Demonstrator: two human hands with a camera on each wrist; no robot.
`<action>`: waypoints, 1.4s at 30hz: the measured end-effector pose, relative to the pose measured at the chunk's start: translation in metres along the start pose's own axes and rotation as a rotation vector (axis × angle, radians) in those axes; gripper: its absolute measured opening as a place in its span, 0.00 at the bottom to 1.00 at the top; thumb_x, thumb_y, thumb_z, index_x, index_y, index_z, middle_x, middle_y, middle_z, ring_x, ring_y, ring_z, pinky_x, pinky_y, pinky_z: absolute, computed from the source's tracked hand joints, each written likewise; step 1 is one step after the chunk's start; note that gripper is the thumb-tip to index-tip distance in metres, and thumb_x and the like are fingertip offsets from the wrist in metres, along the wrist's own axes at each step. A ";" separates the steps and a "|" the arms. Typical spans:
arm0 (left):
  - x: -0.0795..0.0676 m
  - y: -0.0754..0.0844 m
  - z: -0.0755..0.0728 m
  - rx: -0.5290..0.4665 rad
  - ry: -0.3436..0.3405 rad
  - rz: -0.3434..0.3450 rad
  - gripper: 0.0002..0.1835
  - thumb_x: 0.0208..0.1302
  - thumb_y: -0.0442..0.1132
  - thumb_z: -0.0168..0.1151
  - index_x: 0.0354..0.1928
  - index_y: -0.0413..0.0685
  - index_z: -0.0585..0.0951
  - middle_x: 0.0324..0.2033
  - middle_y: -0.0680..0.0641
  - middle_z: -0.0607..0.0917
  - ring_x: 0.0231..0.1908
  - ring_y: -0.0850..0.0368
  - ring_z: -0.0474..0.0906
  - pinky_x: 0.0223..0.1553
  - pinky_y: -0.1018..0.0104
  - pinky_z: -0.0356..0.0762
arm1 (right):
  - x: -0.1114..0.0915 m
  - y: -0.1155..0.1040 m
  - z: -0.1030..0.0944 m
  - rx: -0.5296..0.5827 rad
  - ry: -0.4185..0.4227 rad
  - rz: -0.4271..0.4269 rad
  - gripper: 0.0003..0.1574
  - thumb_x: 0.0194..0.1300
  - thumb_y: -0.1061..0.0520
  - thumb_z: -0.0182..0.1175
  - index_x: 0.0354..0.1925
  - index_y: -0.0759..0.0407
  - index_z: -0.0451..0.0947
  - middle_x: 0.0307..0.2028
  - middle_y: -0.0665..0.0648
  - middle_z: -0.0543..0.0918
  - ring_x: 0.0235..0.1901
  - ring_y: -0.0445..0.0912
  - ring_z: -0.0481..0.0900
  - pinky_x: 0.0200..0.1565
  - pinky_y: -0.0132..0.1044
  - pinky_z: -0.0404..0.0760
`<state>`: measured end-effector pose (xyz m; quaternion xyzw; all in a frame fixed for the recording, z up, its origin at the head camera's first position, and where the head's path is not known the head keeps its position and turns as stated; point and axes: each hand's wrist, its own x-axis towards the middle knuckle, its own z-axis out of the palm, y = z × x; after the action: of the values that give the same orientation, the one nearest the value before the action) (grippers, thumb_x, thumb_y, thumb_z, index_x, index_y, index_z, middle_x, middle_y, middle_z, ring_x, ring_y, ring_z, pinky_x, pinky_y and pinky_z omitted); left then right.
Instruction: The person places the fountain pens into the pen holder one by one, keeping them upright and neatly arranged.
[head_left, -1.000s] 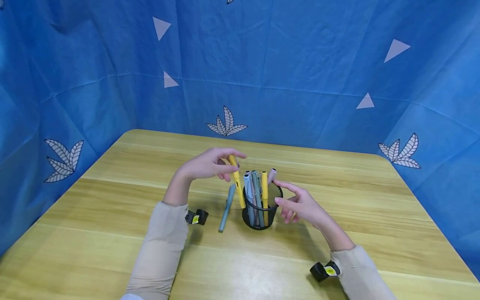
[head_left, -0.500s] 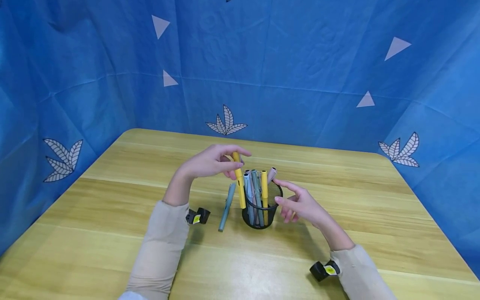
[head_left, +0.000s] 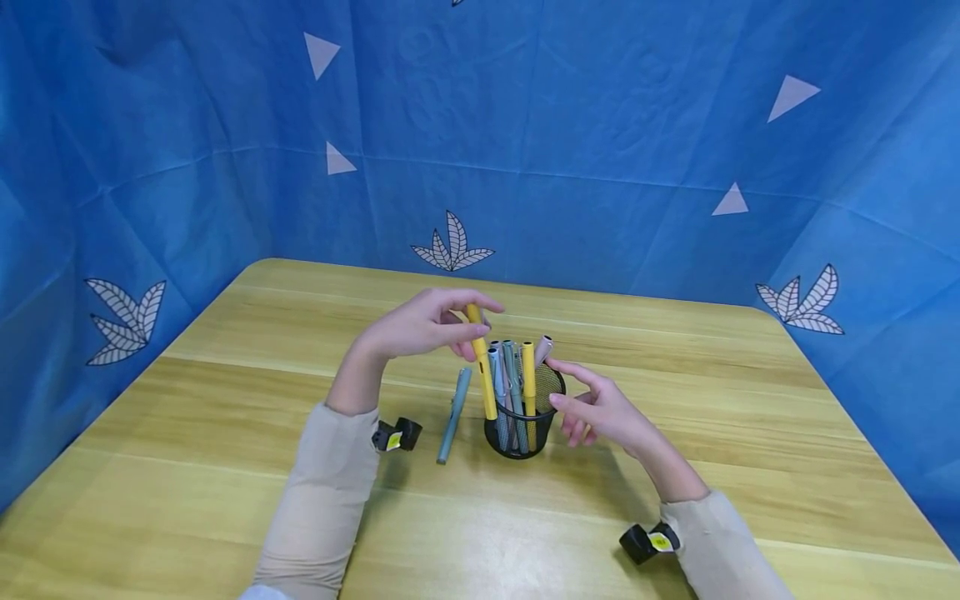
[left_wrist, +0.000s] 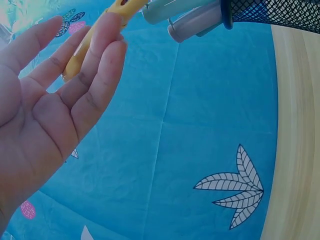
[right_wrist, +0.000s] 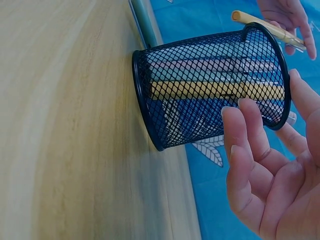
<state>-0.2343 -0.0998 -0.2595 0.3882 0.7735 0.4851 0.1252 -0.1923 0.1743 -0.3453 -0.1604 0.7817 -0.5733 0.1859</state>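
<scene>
My left hand pinches a yellow pen near its top end, between thumb and fingers. The pen hangs tilted, its lower end at the left rim of a black mesh pen holder. Upright in the holder are several pens, among them another yellow pen, a light blue one and a leaning lilac pen. My right hand holds the holder's rim with thumb and index finger; the other fingers curl beside the mesh in the right wrist view. Left of the holder, a teal pen lies on the table.
The wooden table runs up to a blue patterned curtain at the back and sides. Black wrist cameras sit at the left cuff and the right cuff, above the tabletop.
My left hand has moved slightly right with the yellow pen, bringing its lower end closer to the holder's left rim. My right hand and the holder look still.
</scene>
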 end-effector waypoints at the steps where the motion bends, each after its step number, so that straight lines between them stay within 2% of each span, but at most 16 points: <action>1: 0.000 0.000 0.000 -0.007 0.000 0.004 0.18 0.64 0.34 0.52 0.56 0.39 0.70 0.33 0.43 0.77 0.27 0.50 0.80 0.35 0.61 0.78 | 0.000 0.000 0.000 0.000 0.001 0.000 0.37 0.64 0.54 0.53 0.67 0.55 0.50 0.19 0.65 0.76 0.18 0.56 0.78 0.17 0.41 0.76; 9: 0.001 0.002 0.001 -0.057 0.010 0.012 0.18 0.64 0.35 0.51 0.56 0.40 0.70 0.32 0.41 0.76 0.28 0.48 0.80 0.37 0.61 0.78 | 0.000 0.001 0.000 0.010 0.006 -0.002 0.37 0.65 0.53 0.53 0.67 0.55 0.50 0.18 0.62 0.76 0.17 0.54 0.78 0.17 0.40 0.75; 19: 0.004 0.005 0.002 -0.150 0.010 0.060 0.18 0.64 0.32 0.50 0.56 0.36 0.69 0.43 0.39 0.77 0.31 0.42 0.79 0.39 0.59 0.77 | 0.000 0.000 0.001 0.019 -0.012 -0.014 0.38 0.65 0.54 0.52 0.68 0.55 0.48 0.18 0.63 0.76 0.17 0.53 0.77 0.16 0.39 0.74; 29: 0.007 0.001 0.006 -0.113 -0.044 0.029 0.19 0.64 0.31 0.51 0.57 0.36 0.68 0.43 0.38 0.75 0.32 0.48 0.79 0.39 0.60 0.77 | -0.001 0.000 0.001 0.013 -0.004 0.002 0.37 0.65 0.53 0.52 0.68 0.54 0.49 0.18 0.62 0.76 0.17 0.53 0.78 0.17 0.38 0.74; 35: 0.010 -0.003 0.010 -0.080 -0.101 0.027 0.20 0.65 0.33 0.50 0.58 0.37 0.66 0.44 0.34 0.74 0.34 0.45 0.78 0.38 0.61 0.77 | -0.001 0.001 0.001 0.017 -0.013 -0.005 0.37 0.65 0.54 0.51 0.68 0.54 0.48 0.19 0.62 0.76 0.17 0.53 0.77 0.16 0.38 0.74; 42: 0.010 -0.001 0.013 -0.015 -0.165 0.023 0.21 0.65 0.35 0.50 0.59 0.39 0.66 0.45 0.38 0.76 0.34 0.47 0.78 0.35 0.60 0.76 | -0.001 -0.001 0.002 0.013 -0.007 0.003 0.37 0.66 0.53 0.51 0.68 0.53 0.48 0.19 0.63 0.76 0.17 0.54 0.77 0.17 0.40 0.75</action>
<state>-0.2345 -0.0842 -0.2654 0.4349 0.7523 0.4588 0.1858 -0.1903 0.1734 -0.3446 -0.1602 0.7776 -0.5774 0.1905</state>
